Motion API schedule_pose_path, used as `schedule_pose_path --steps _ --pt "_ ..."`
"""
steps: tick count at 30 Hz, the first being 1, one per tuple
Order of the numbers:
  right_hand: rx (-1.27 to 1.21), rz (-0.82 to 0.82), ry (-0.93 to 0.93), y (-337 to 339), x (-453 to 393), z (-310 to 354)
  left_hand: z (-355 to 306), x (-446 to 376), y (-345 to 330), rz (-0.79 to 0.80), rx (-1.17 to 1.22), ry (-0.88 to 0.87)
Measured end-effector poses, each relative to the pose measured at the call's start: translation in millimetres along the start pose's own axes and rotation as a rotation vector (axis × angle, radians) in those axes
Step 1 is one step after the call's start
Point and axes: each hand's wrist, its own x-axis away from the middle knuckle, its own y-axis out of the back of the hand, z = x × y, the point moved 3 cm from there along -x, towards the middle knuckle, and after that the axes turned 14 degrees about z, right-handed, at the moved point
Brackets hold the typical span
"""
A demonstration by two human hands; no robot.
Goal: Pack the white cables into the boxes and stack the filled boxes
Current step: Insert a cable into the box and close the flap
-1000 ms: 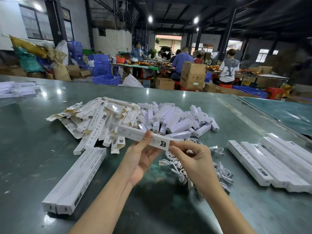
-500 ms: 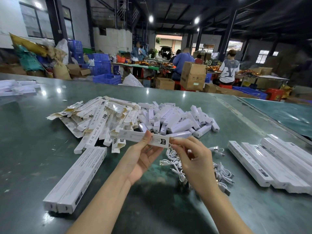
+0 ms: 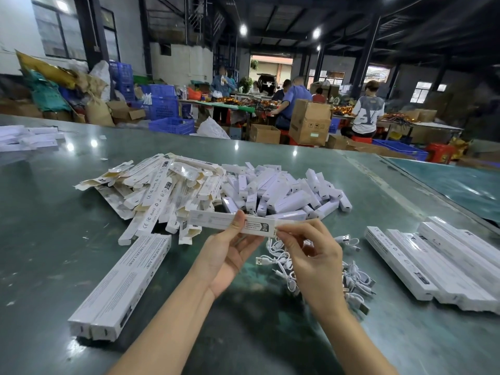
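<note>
Left hand grips a long white box from below, thumb across its front face, box held level above the table. Right hand pinches the box's right end between thumb and forefinger, other fingers curled. Black printed label near that end; its text is too small to read.

Under and just behind the right hand: a loose tangle of white cables on the green table, USB plugs showing.

Left of the hands, two closed boxes lie side by side, print upside down and not legible. Right of the hands, a row of closed boxes laid side by side, partly layered; "CE" and "RoHS" readable on the nearest.

Farther back, a heap of empty flat boxes with open flaps, marked "CE", "FC", "RoHS". Beside it, to the right, a heap of short white boxes.

Far left edge: more white boxes. Beyond the table, brown cartons, blue crates, and people at workbenches.
</note>
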Motion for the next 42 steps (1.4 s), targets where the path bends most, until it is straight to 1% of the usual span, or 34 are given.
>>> schedule_pose_path --steps 3,7,11,14,19,23,27,29,32,38,42 --pt "-0.03 0.004 -0.053 -0.1 -0.6 -0.1 0.3 -0.7 1.0 0.013 -0.01 -0.016" --pt "-0.031 0.043 -0.171 -0.5 -1.8 -5.7 1.1 -2.2 3.3 0.004 -0.166 -0.07" --pt "-0.133 0.053 -0.177 -7.8 0.4 -3.8 1.5 -3.2 5.9 -0.044 -0.218 -0.122" --pt "-0.143 0.107 -0.198 -12.3 1.4 -2.1 -2.2 -2.8 6.7 -0.058 -0.242 -0.149" --pt "-0.417 0.118 -0.31 -16.2 2.9 -0.7 -4.6 -2.8 9.9 -0.07 -0.217 -0.157" --pt "-0.66 0.127 -0.488 -16.8 2.1 -10.1 -3.5 -3.8 11.1 -0.061 -0.225 -0.137" --pt "-0.855 0.182 -0.522 -12.8 0.4 -11.3 -5.6 -3.4 10.4 -0.031 -0.204 -0.13" --pt "-0.864 0.207 -0.524 -11.4 0.1 -10.8 -6.1 -3.5 8.7 -0.017 -0.181 -0.124" --pt "-0.846 0.196 -0.533 -10.9 -0.1 -11.5 -6.0 -3.1 6.0 0.013 -0.148 -0.112" --pt "-0.871 0.223 -0.484 -7.7 -1.7 -8.5 -4.0 -1.8 4.1 0.076 -0.138 -0.075" --pt "-0.79 0.228 -0.495 -6.2 -3.2 -9.8 -3.9 -2.4 5.3 0.095 -0.155 -0.054"
